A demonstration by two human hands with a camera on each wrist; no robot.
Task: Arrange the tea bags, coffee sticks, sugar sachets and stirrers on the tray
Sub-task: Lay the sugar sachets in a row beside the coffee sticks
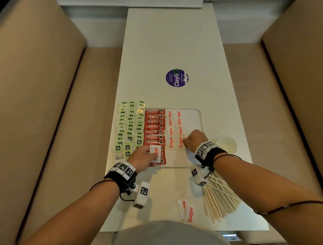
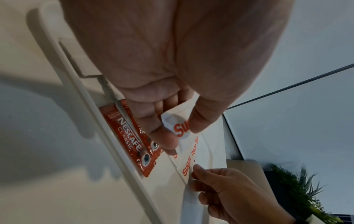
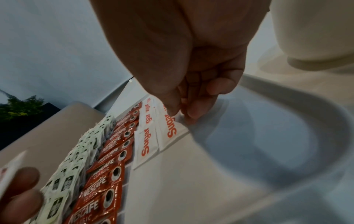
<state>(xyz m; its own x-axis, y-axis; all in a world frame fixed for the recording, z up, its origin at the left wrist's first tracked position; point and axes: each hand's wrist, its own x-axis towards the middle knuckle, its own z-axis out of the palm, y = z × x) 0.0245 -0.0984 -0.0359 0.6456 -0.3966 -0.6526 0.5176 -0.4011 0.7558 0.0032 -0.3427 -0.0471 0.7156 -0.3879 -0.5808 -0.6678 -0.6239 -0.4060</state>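
A white tray [image 1: 197,117] holds rows of green tea bags [image 1: 130,124], a column of red coffee sticks [image 1: 154,126] and two columns of sugar sachets [image 1: 174,125]. My left hand [image 1: 149,157] pinches a loose sugar sachet [image 2: 178,121] above the near coffee sticks [image 2: 132,144]. My right hand [image 1: 186,142] pinches the right edge of the nearest sachet of the right column [image 3: 172,130], which lies flat on the tray. The wooden stirrers [image 1: 220,199] lie fanned on the table at the near right. Two more sachets [image 1: 189,211] lie beside them.
A paper cup [image 1: 226,144] stands just right of the tray, close to my right wrist. A round purple sticker [image 1: 176,78] marks the white table [image 1: 170,44] beyond the tray. Tan bench seats [image 1: 40,112] run along both sides.
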